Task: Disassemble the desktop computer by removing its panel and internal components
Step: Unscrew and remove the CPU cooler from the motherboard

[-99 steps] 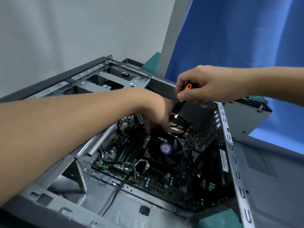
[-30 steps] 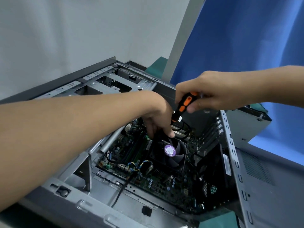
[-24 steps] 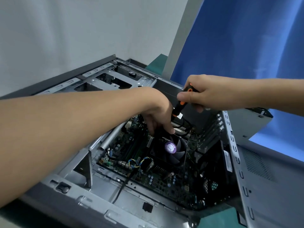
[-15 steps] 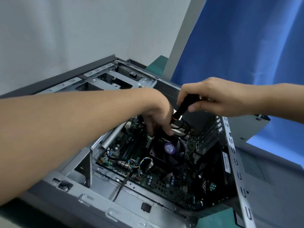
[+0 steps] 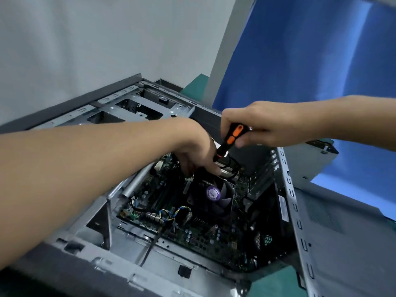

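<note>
An open grey computer case [image 5: 288,189] lies on its side, showing the green motherboard [image 5: 192,230]. A black CPU fan [image 5: 214,195] with a purple sticker sits in its middle. My right hand [image 5: 263,123] grips a black-and-orange screwdriver [image 5: 230,139] that points down at the far edge of the fan. My left hand [image 5: 197,151] reaches into the case, fingers pressed down at the fan's far corner beside the screwdriver tip. The tip and what the left fingers touch are hidden.
A removed grey side panel [image 5: 342,243] lies to the right of the case. A grey metal box [image 5: 308,161] sits behind it. Coloured wires [image 5: 169,213] cross the board's near edge. The drive cage [image 5: 137,106] is at the far left. Green table surface [image 5: 276,281] shows below.
My right hand has turned on the screwdriver, so the orange handle marks show again. Both hands stay at the fan's far edge; the view has shifted only slightly.
</note>
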